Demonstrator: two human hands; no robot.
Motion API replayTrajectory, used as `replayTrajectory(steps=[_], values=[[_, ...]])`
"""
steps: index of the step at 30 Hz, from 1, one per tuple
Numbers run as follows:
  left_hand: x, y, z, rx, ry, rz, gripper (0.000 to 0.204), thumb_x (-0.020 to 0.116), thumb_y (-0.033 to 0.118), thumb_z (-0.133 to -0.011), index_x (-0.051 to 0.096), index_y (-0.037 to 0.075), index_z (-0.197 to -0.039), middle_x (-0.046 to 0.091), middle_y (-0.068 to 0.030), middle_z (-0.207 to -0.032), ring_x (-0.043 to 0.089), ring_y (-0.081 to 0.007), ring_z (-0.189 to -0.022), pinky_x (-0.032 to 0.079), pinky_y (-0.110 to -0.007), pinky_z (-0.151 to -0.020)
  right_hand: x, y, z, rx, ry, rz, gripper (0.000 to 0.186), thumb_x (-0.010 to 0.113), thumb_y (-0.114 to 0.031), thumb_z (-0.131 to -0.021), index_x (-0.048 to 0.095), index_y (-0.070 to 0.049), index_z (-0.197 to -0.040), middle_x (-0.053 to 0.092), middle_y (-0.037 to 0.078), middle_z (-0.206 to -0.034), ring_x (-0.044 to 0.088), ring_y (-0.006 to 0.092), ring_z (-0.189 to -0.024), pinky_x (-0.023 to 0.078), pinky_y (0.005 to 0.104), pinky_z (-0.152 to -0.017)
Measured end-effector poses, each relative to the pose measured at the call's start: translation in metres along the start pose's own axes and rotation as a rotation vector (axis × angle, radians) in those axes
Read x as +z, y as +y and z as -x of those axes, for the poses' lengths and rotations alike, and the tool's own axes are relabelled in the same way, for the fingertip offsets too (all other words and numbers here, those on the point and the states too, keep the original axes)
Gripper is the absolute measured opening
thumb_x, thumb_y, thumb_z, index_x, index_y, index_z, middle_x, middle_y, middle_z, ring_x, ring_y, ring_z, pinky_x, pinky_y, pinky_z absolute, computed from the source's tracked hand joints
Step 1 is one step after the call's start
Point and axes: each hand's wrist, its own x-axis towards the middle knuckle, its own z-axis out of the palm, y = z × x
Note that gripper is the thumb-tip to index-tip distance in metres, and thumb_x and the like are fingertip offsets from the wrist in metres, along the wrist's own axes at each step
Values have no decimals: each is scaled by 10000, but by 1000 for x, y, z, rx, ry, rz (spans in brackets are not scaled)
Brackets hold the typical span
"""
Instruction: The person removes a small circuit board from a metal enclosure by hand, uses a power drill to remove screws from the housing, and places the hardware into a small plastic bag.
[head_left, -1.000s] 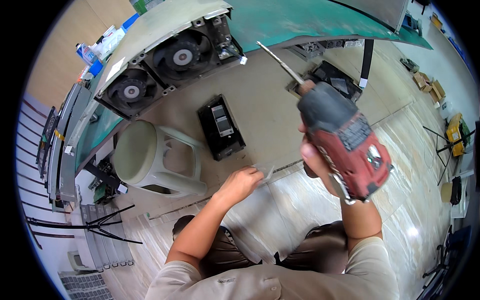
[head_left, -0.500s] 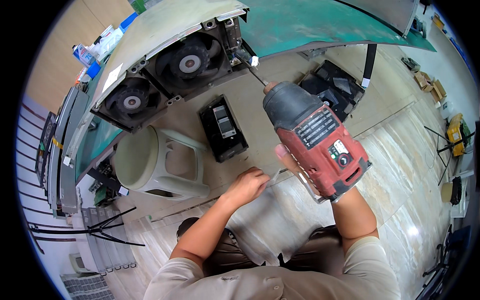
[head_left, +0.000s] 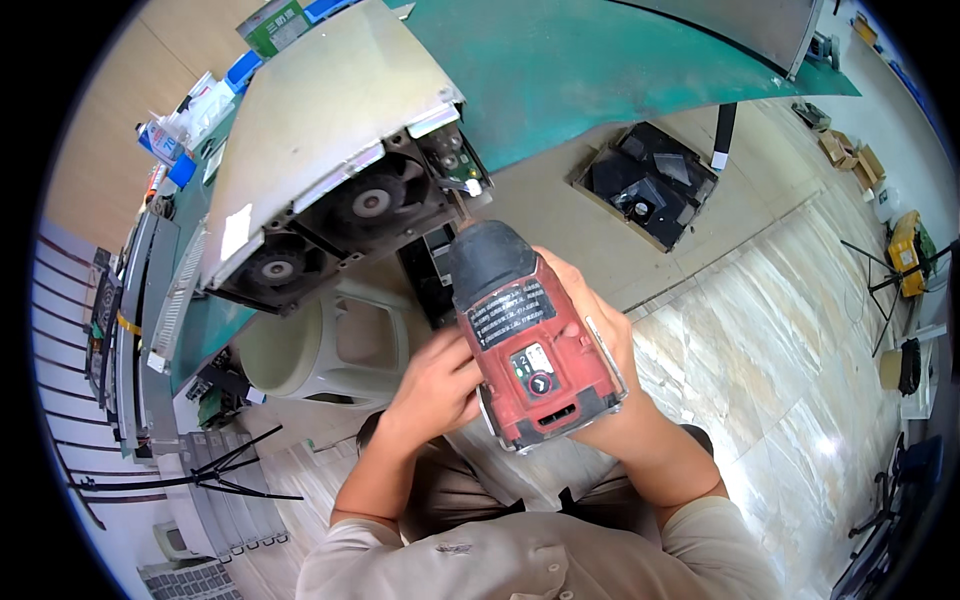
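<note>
My right hand (head_left: 590, 300) grips a red and black cordless impact driver (head_left: 540, 345), wrapped round its far side. The driver's nose points at the right end of a metal housing (head_left: 330, 110), close to its lower edge; whether the bit touches it is hidden. Two round black fans, a larger one (head_left: 372, 203) and a smaller one (head_left: 277, 270), sit in the housing's front. Beside the fans, a green circuit board (head_left: 462, 165) shows at the open corner. My left hand (head_left: 437, 390) is curled and blurred close to the driver's left side; its fingertips are partly hidden.
The housing rests on a green-topped table (head_left: 560, 70), its fan end overhanging the edge. Below stand a pale plastic stool (head_left: 320, 350) and a black box-like unit (head_left: 425, 265), partly covered by the driver. A tray of black parts (head_left: 650, 185) lies on the floor at right.
The driver in my right hand has swung left and toward the housing's right corner. My left hand has moved slightly left, beside the driver. The view has shifted, showing more of the housing's top.
</note>
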Motion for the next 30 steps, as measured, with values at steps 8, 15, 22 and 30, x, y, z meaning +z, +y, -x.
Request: replayTrajectory(steps=[8,15,22,30], values=[[-119,78,-27,406,402,-802,178,656,211,-627,625,64,-723,603,-181,-1173,552,-413,-1132,472,-488,-918,6,-16,2,110,56,-16,725,866,-176,-721,512,3,-1328,706,98,-1103,706,183,-957,538,287,-872],[-133,82,-69,231,340,-914,130,630,124,-634,544,33,-669,536,-251,-1405,500,-449,-1313,355,-522,-1094,13,-20,4,156,79,-90,694,865,-84,-730,510,-10,-1322,701,76,-1121,690,142,-954,546,271,-872],[-129,89,-70,191,325,-908,137,624,118,-623,524,33,-665,563,-227,-1398,522,-409,-1303,336,-491,-1095,23,-10,11,203,6,-41,831,872,-169,-690,450,8,-1383,679,177,-1141,705,321,-1001,555,372,-856],[-130,90,-76,183,334,-959,161,607,153,-609,508,32,-646,569,-194,-1408,536,-372,-1263,336,-457,-1043,-9,-18,-7,47,-11,178,702,849,-183,-674,569,-2,-1293,655,163,-1239,698,329,-1007,556,350,-844]])
